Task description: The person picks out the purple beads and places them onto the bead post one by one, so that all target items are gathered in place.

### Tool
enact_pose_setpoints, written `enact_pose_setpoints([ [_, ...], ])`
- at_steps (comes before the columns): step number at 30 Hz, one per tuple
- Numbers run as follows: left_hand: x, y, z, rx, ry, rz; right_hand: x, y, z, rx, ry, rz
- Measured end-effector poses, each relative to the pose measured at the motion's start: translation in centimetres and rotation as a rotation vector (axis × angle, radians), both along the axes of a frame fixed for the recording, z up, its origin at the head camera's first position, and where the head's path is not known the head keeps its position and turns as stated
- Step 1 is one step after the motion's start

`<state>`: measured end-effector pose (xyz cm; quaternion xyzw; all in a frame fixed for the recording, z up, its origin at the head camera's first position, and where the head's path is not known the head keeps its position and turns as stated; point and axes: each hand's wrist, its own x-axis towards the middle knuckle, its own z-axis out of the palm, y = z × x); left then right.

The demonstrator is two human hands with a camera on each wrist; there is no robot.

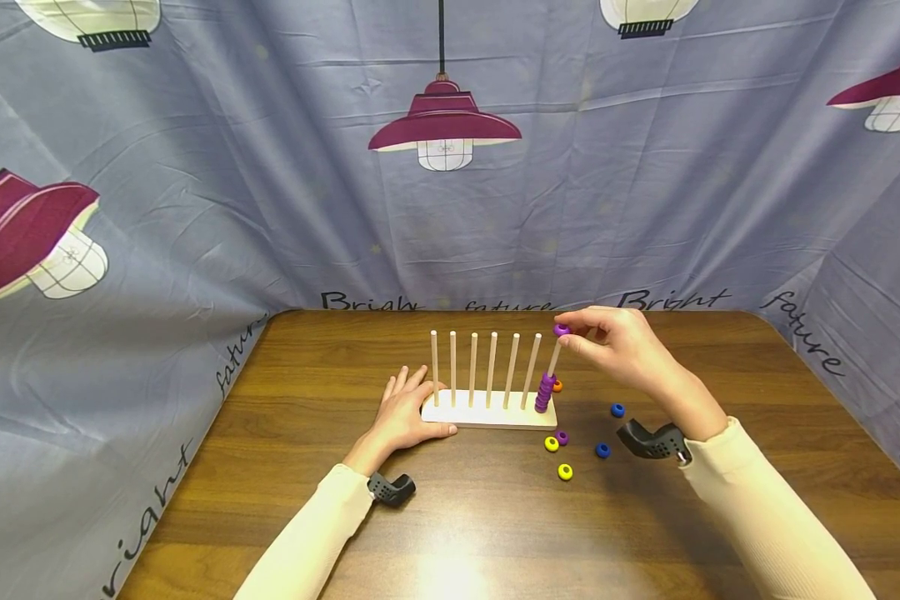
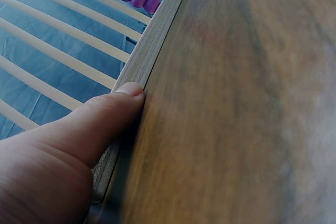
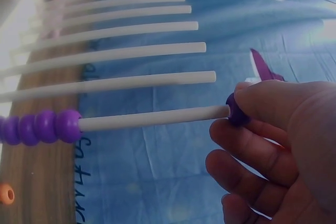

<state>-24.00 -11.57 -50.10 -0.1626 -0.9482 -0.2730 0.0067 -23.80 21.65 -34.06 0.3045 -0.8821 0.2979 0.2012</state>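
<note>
A pale wooden peg rack (image 1: 487, 421) with several upright pegs stands on the table. Purple beads (image 1: 544, 396) are stacked low on its rightmost peg. My right hand (image 1: 630, 346) pinches one purple bead (image 3: 239, 111) between thumb and index finger, right at the tip of that peg; the other fingers are loosely curled. At the rack's left end, my left hand (image 1: 408, 417) holds the base, its thumb (image 2: 105, 116) along the front edge and its index finger by the back edge. The other fingers of that hand are spread.
To the right of the rack lie loose beads: a purple bead (image 1: 562, 437), two yellow beads (image 1: 565, 472) and two blue beads (image 1: 603, 450). An orange bead (image 1: 557, 386) sits just behind the stacked peg. A patterned curtain (image 1: 450, 233) hangs past the table's far edge.
</note>
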Motion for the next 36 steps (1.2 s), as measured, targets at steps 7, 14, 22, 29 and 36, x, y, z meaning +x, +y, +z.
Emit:
enact_pose_setpoints([
  [7, 0.1, -0.1, 0.1, 0.005, -0.005, -0.001, 0.0, 0.0, -0.4, 0.002, -0.002, 0.005],
  [14, 0.1, 0.0, 0.1, 0.007, -0.008, 0.001, 0.0, 0.1, -0.8, 0.004, -0.015, 0.002],
  [22, 0.0, 0.0, 0.2, -0.003, -0.005, 0.0, 0.0, 0.2, -1.0, 0.003, -0.019, 0.008],
  [29, 0.0, 0.0, 0.1, -0.003, 0.006, -0.006, 0.0, 0.2, -1.1, 0.001, -0.035, 0.01],
  [36, -0.1, 0.0, 0.0, 0.001, 0.005, -0.004, -0.1, 0.2, -1.1, 0.006, -0.029, 0.002],
])
